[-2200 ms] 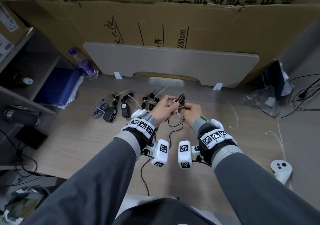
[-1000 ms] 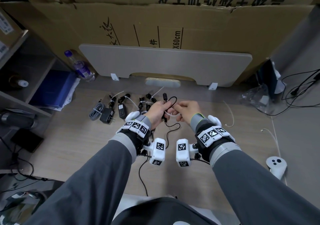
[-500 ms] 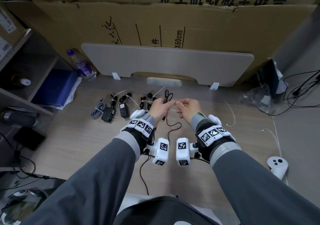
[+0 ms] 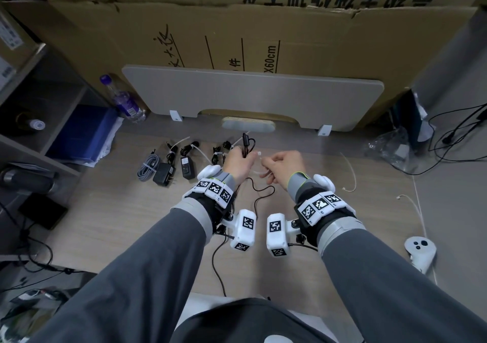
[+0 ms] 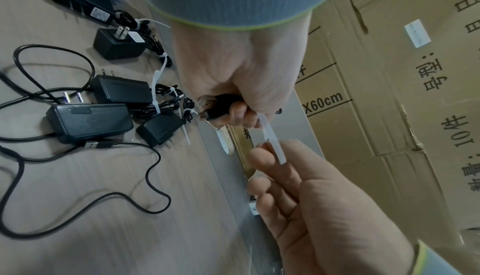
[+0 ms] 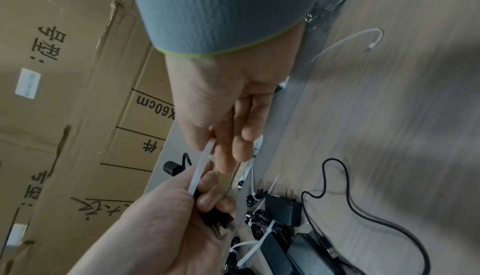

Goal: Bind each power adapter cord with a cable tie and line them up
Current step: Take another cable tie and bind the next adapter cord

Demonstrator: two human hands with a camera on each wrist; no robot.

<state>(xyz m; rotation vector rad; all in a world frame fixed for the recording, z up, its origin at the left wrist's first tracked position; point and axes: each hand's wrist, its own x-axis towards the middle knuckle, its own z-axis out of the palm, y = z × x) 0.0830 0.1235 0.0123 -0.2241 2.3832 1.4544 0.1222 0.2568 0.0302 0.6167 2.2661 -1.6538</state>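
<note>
My left hand (image 4: 239, 158) grips a folded bundle of black adapter cord (image 4: 247, 146), whose loop and ferrite stick up above the fist. In the left wrist view the cord bundle (image 5: 221, 108) shows inside the curled left hand (image 5: 233, 115). A white cable tie (image 4: 259, 159) runs from that fist to my right hand (image 4: 267, 163), which pinches its free end. The right wrist view shows the right hand (image 6: 218, 156) pinching the tie (image 6: 201, 168). The rest of this cord (image 4: 261, 195) trails down to the floor. Several bound adapters (image 4: 174, 168) lie in a row at the left.
Two loose cable ties (image 4: 351, 171) lie on the floor to the right, near a white controller (image 4: 420, 251). A grey board (image 4: 253, 97) leans on cardboard boxes behind. A water bottle (image 4: 123, 100) and shelves stand at the left, a plastic bag (image 4: 390, 147) at the right.
The hands have drawn apart. My right hand has pulled the tie's end out to the right, while the left hand has kept its grip on the cord bundle.
</note>
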